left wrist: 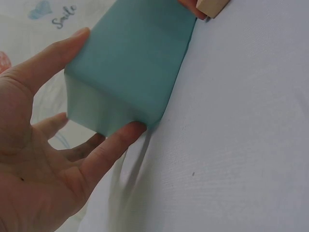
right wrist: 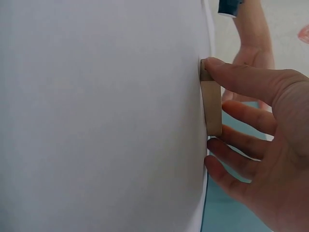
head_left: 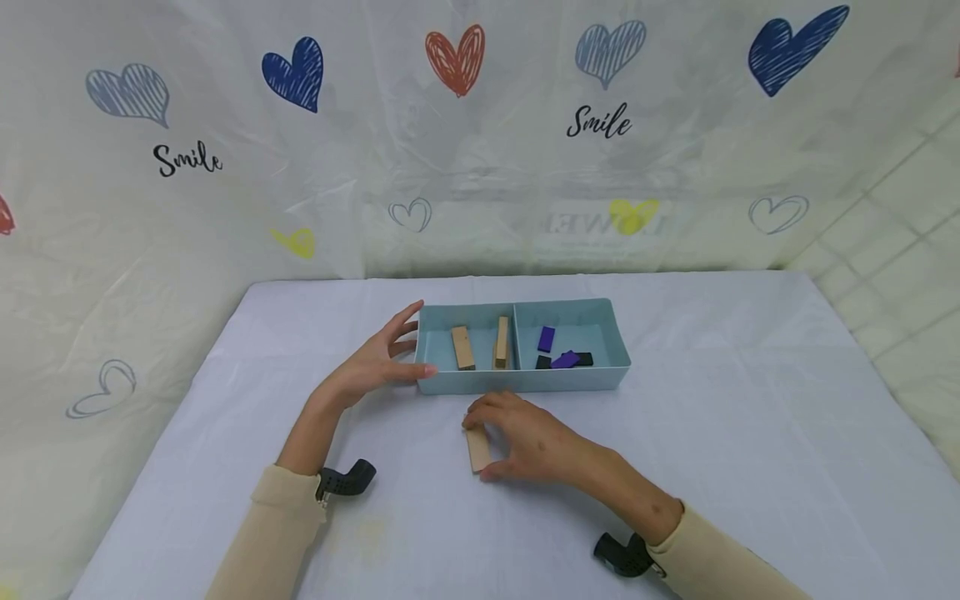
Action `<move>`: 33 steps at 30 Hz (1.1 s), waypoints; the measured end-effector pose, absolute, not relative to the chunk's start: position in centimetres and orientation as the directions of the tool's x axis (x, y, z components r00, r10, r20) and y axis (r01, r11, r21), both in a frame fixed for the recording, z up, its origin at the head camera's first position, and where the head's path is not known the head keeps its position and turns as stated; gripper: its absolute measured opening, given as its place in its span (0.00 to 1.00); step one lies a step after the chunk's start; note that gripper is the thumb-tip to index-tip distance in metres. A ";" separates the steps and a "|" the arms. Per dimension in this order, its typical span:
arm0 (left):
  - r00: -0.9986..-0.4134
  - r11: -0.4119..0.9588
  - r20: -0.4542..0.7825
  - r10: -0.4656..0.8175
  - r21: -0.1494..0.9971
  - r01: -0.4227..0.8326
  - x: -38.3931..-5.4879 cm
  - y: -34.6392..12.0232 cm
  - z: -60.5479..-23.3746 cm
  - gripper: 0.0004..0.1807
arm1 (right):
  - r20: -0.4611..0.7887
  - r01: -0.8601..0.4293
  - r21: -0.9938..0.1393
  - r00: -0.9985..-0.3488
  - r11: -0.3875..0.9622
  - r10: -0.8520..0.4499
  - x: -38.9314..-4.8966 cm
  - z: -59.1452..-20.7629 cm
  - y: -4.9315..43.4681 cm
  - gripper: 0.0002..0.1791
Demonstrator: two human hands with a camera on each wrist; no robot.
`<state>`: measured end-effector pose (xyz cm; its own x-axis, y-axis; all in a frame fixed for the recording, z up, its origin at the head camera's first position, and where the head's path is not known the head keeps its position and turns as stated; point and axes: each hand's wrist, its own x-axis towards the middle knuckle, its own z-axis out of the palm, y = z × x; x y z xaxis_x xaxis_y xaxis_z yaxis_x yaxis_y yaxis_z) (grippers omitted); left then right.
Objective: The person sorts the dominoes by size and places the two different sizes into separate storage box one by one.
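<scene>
A light blue two-part box (head_left: pixel 525 382) sits on the table, its left end beside my left hand (head_left: pixel 375 367). The left thumb rests at the front rim near the corner; the other fingers, fairly straight and spread, touch the end wall, as the left wrist view shows of the box (left wrist: pixel 130 53). Just in front of the box, my right hand (head_left: pixel 536 437) pinches a wooden block (head_left: pixel 477 450) lengthwise. Its thumb is at the block's near end and fingertips at the far end. In the right wrist view the block (right wrist: pixel 212 106) lies flat against the white cloth.
Wooden blocks (head_left: pixel 463 348) stand in the box's left compartment. Purple pieces (head_left: pixel 547 338) and black pieces (head_left: pixel 584 359) lie in the right one, past a divider (head_left: pixel 515 333). A white cloth (head_left: pixel 750 433) covers the table, with a heart-printed sheet (head_left: pixel 480 167) hanging behind.
</scene>
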<state>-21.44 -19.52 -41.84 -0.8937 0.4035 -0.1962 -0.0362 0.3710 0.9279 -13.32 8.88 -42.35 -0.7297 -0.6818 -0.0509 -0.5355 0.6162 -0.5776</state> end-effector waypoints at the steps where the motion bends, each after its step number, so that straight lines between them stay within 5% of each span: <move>1: -0.894 0.370 -0.195 0.404 0.928 -0.035 -21.4 -19.5 -41.8 0.56 | -0.050 -0.535 -0.578 -0.731 0.617 -0.681 -13.3 -42.3 8.9 0.31; 33: -0.892 0.375 -0.200 0.405 0.926 -0.037 -21.2 -19.6 -41.7 0.57 | 0.093 -0.561 -0.620 -0.746 0.548 -0.659 -13.1 -41.1 9.0 0.33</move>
<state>-21.18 -19.58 -41.68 -0.8922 0.4051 -0.1997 -0.0369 0.3752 0.9262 -13.08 8.96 -41.10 -0.7465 -0.6589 0.0930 -0.5613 0.5484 -0.6199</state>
